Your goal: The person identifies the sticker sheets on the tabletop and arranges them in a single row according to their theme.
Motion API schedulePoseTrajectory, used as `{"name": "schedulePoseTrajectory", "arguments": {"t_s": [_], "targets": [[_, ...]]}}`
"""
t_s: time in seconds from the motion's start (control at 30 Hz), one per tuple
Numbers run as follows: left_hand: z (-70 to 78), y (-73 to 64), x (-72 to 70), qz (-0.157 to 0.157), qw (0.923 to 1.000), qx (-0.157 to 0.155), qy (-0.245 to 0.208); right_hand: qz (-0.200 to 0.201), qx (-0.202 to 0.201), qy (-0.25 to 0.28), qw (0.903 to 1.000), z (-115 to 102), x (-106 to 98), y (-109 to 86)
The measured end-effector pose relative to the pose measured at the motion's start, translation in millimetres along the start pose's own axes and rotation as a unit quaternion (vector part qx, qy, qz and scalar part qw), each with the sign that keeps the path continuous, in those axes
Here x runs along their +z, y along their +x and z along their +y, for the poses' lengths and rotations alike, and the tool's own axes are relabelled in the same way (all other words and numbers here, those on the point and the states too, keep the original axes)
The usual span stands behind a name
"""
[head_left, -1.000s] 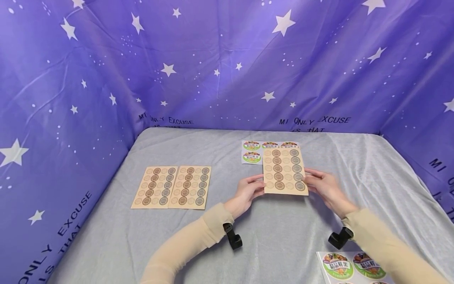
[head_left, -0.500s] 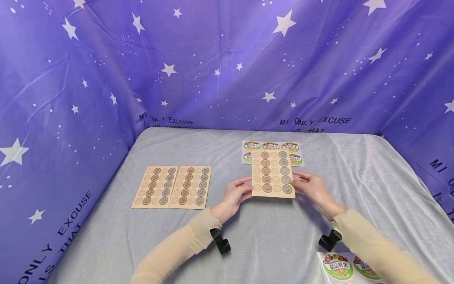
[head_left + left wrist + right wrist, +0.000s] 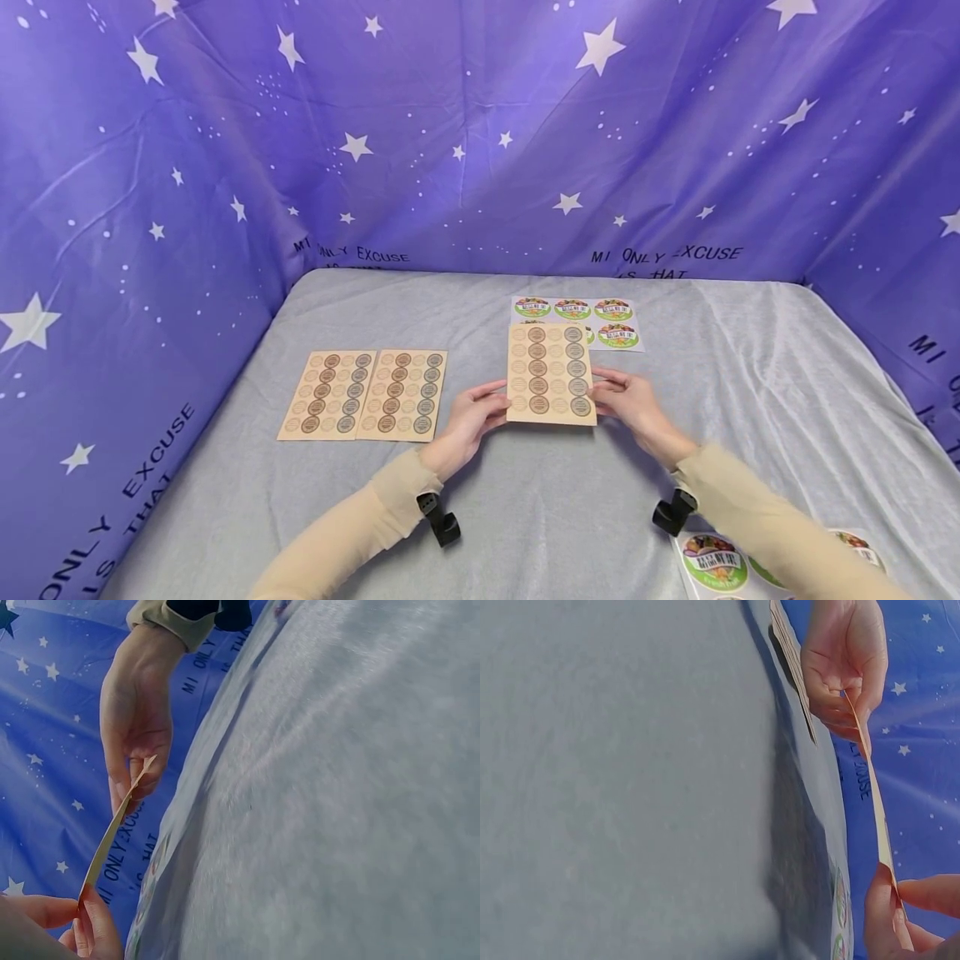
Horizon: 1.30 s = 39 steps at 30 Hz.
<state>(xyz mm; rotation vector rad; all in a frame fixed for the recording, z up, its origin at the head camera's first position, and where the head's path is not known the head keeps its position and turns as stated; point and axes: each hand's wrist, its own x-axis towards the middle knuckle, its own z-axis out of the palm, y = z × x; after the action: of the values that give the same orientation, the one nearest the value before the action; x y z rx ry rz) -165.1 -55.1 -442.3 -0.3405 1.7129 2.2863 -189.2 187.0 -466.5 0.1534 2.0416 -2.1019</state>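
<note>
Head view: a tan sheet of round stickers [image 3: 552, 375] is held between two hands, raised off the counter [image 3: 360, 517], which is covered in grey cloth. The left hand [image 3: 467, 423] pinches the sheet's left edge near its lower corner, and the right hand [image 3: 636, 410] pinches the right edge at about the same height. Both wrist views show the sheet nearly edge-on, a thin tan strip running from one hand to the other, with thumb and fingers on opposite faces. The sheet carries four columns of five circles: pale, brown, pale and grey from left to right.

Behind it, a white sheet of fruit labels [image 3: 572, 309] lies on the counter, its lower left part hidden by the held sheet. To the left, well apart from the left hand's sheet edge, two more tan pieces with the same circle pattern lie side by side: an outer tan sheet [image 3: 326, 396] and an inner tan sheet [image 3: 402, 396], their long edges meeting or nearly so. Near the front right, a second fruit-label sheet [image 3: 712, 562] with larger circles is partly covered by the right sleeve [image 3: 772, 517]. A black wrist device [image 3: 438, 518] hangs at the left cuff, and another sits at the right. A purple curtain [image 3: 480, 108] printed with white stars surrounds the counter at the back and sides.
</note>
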Motion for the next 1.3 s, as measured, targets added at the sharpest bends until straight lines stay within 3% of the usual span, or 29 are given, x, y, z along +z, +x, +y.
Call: {"name": "schedulePoseTrajectory", "arguments": {"t_s": [0.3,0.6,0.83,1.3], "targets": [[3.3,-5.1,-15.0,0.015,0.9994,0.002,0.029,-0.011,-0.019,0.007,0.9997,0,19,-7.2],[5.1,-11.4,-32.1,0.031,0.9984,0.013,0.047,-0.014,0.031,-0.018,0.9993,-7,41,-11.7],[6.3,-12.8,-43.6,0.047,0.9971,0.018,0.057,-0.011,0.035,-0.032,0.9988,-23,62,-22.6],[8.8,-15.6,-68.0,0.067,0.9915,0.017,0.110,-0.029,0.037,-0.023,0.9986,-16,86,-21.3]]}}
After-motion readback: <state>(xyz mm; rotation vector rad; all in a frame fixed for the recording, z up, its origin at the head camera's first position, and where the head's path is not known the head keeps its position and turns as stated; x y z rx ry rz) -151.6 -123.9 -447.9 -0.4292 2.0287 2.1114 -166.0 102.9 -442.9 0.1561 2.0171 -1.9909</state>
